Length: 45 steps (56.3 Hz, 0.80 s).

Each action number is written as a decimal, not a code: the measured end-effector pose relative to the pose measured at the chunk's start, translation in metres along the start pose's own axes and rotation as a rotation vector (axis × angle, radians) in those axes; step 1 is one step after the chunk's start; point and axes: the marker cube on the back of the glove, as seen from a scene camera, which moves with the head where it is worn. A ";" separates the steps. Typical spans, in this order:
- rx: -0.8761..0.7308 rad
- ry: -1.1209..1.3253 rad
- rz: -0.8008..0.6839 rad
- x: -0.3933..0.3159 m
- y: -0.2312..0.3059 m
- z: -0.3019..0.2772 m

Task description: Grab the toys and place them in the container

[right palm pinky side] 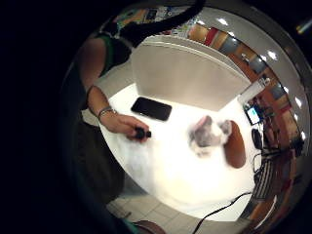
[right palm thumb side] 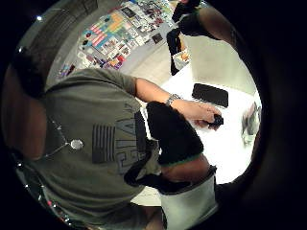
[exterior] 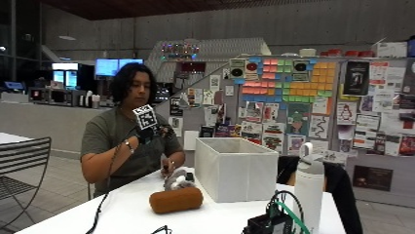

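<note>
A grey and white plush toy (exterior: 178, 180) lies on the white table (exterior: 129, 214), and a brown oblong toy (exterior: 176, 200) lies just in front of it. Beside them stands the white fabric container (exterior: 236, 168), its top open. My gloved right hand (exterior: 144, 132) is raised at chest height, well above the table and apart from the toys, holding nothing. From the palm, the plush toy (right palm pinky side: 209, 132) and the brown toy (right palm pinky side: 235, 144) show far below, next to the container (right palm pinky side: 187, 75). The person's bare left hand (right palm pinky side: 127, 126) rests on the table and holds a small black object (right palm pinky side: 142, 132).
A black phone (right palm pinky side: 151, 108) lies flat on the table between the bare hand and the container. A white bottle (exterior: 309, 187) and a black device with cables (exterior: 272, 223) stand near the table's front right. A metal chair (exterior: 23, 168) stands at the left.
</note>
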 end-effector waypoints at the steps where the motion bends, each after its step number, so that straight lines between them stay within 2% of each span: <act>1: 0.000 0.024 0.007 0.003 0.000 0.000; 12: 0.021 0.343 0.151 0.040 0.001 -0.003; 19: 0.024 0.051 0.012 0.011 0.006 -0.009; 22: 0.033 -0.003 0.019 0.014 0.010 -0.014; 30: 0.058 0.062 0.205 0.047 0.025 -0.023; 37: 0.073 0.164 0.624 0.131 0.054 -0.040; 45: 0.097 0.213 0.931 0.204 0.079 -0.035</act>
